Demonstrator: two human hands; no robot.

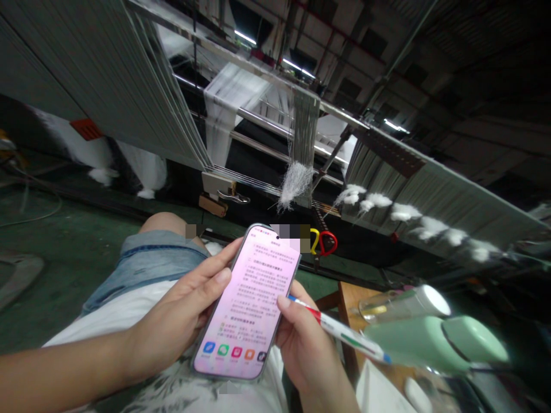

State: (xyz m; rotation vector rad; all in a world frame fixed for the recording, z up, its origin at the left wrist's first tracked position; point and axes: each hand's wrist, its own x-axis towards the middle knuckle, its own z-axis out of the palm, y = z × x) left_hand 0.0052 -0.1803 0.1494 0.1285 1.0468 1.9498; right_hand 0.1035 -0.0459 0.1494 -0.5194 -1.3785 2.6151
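Seated view looking down at both hands in a weaving shed. The left hand [172,310], with the left forearm [55,367] reaching in from the left, was clamped around a smartphone [245,304], its fingers curled over the phone's left edge. The phone was tilted toward the viewer above the person's lap, its screen lit pink with lines of text and a row of app icons; the small text was too fine to read. The right hand [301,344] was closed on a white multicolour ballpoint pen [344,335], which pointed toward the phone and lay across the hand, and the hand touched the phone's right edge. Denim shorts [159,258] lay beneath the hands. To the near right stood a wooden worktop [350,307] bearing a clear bottle with a white cap [402,304] and a pale green flask [434,344]. Beyond lay a green floor [77,258] and a loom [430,195] with sheets of warp threads, steel rollers and white fibre tufts [430,226], under fluorescent lights [245,37].
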